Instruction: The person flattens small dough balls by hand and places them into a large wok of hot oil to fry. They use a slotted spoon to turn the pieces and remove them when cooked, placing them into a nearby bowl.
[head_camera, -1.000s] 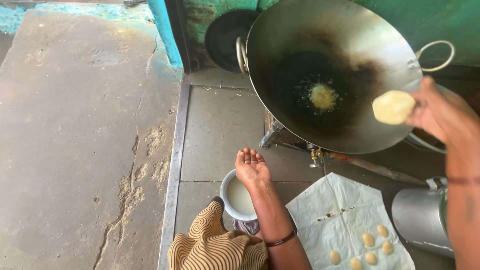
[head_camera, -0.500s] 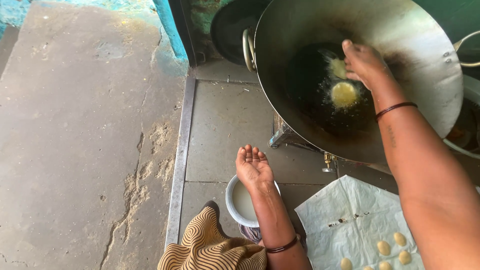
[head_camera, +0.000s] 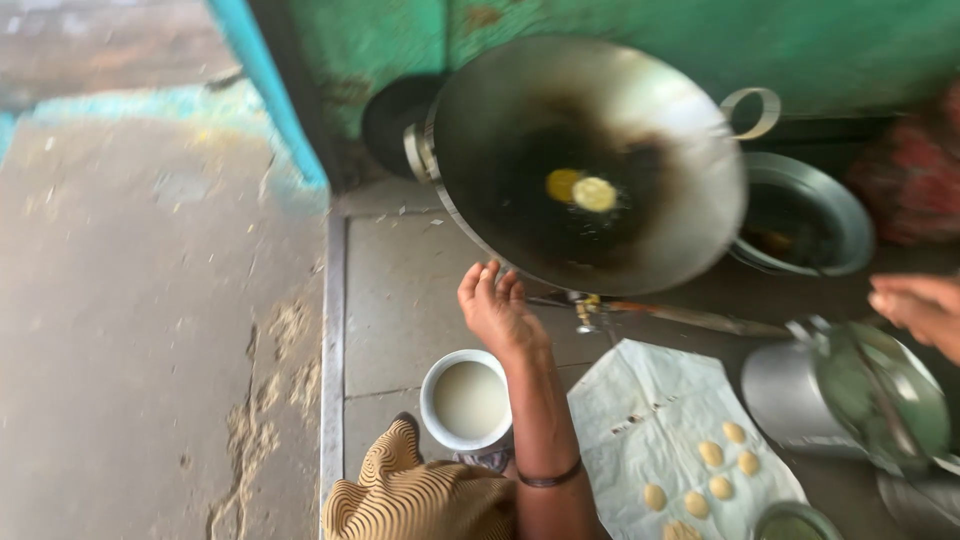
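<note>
I see two round dough discs (head_camera: 594, 193) frying in the dark metal wok (head_camera: 690, 230); a white bowl (head_camera: 437, 426) holds pale liquid. My left hand (head_camera: 497, 310) hovers spread and empty. My right hand (head_camera: 920, 308) looks blurred, apparently open.

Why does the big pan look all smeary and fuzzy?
Head view: motion blur smears the wok rim and the right hand; the left hand and white bowl are a bit sharper; soft daylight, pale sheen on the wok's metal, no hard shadows.
</note>
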